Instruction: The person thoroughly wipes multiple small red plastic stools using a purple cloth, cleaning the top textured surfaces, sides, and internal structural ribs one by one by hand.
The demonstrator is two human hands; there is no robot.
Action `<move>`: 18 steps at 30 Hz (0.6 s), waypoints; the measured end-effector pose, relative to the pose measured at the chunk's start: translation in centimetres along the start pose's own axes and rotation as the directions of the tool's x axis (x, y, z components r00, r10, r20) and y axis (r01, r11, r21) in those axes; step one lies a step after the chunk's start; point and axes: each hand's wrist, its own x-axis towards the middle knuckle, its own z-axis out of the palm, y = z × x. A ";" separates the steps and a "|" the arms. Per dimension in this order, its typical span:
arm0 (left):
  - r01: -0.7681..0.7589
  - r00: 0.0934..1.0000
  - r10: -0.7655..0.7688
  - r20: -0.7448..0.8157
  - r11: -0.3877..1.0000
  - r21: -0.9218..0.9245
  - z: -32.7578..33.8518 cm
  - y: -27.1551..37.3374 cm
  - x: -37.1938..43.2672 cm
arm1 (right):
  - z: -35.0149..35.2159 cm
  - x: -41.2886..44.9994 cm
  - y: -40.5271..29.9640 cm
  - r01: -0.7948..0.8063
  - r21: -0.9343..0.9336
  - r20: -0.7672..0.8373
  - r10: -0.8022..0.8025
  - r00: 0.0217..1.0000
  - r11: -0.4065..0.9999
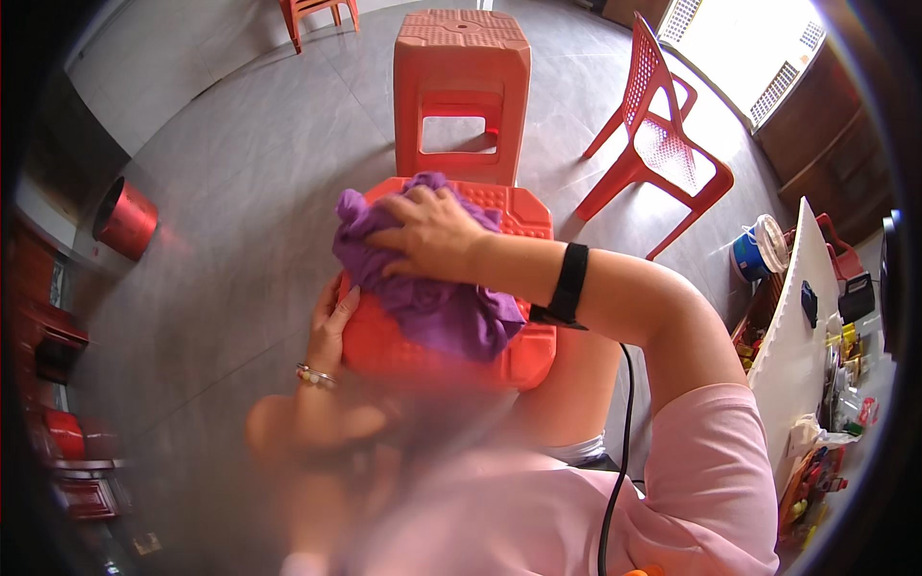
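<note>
A red plastic stool (pixel 529 363) is in front of me, its textured octagonal seat facing up towards the camera. Spread over the left and middle of that seat is a crumpled purple cloth (pixel 461 317). My right hand (pixel 436 234) presses on the cloth from above, fingers spread across its folds. At the seat's left edge, my left hand (pixel 333 320) grips the rim, thumb on top and the other fingers mostly hidden. A dark blur covers the seat's near edge and part of my left forearm.
Just beyond stands another red plastic stool (pixel 461 68). A red armchair (pixel 670 151) is at the right, near a bright doorway. A white-and-blue bucket (pixel 756 248) and a cluttered white table (pixel 785 345) lie further right. On the left floor is a red bin (pixel 130 219). A black cable (pixel 621 461) hangs beside my right arm.
</note>
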 end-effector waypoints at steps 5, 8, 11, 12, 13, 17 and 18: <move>0.050 0.999 -0.051 -0.008 0.998 -0.041 1.5 1.2 -0.3 | -0.7 -3.6 5.9 -0.294 -0.114 -0.040 0.291 0.956 0.949; 0.036 0.999 -0.036 0.009 0.999 0.040 1.0 1.7 -0.4 | -1.6 -6.3 6.2 -0.388 -0.096 -0.043 0.386 0.922 0.916; -0.277 0.942 0.328 0.072 0.638 0.719 2.2 3.3 -0.3 | -1.9 -9.2 6.2 -0.553 -0.110 -0.174 0.532 0.829 0.826; -0.269 0.923 0.353 0.154 0.306 0.913 4.0 4.0 -0.3 | -2.1 -10.3 6.5 -0.616 -0.031 -0.192 0.600 0.777 0.787; -0.227 0.907 0.348 0.238 -0.072 0.971 5.8 4.5 -0.3 | -2.3 -11.2 6.5 -0.669 0.051 -0.202 0.663 0.721 0.742; -0.192 0.952 0.189 0.240 -0.241 0.951 11.6 3.4 -1.4 | -1.1 -14.1 6.4 -0.773 0.503 -0.045 0.905 0.423 0.386; -0.201 0.951 0.184 0.247 -0.236 0.951 11.8 3.4 -1.3 | -0.9 -14.7 6.5 -0.739 0.609 0.068 0.909 0.410 0.288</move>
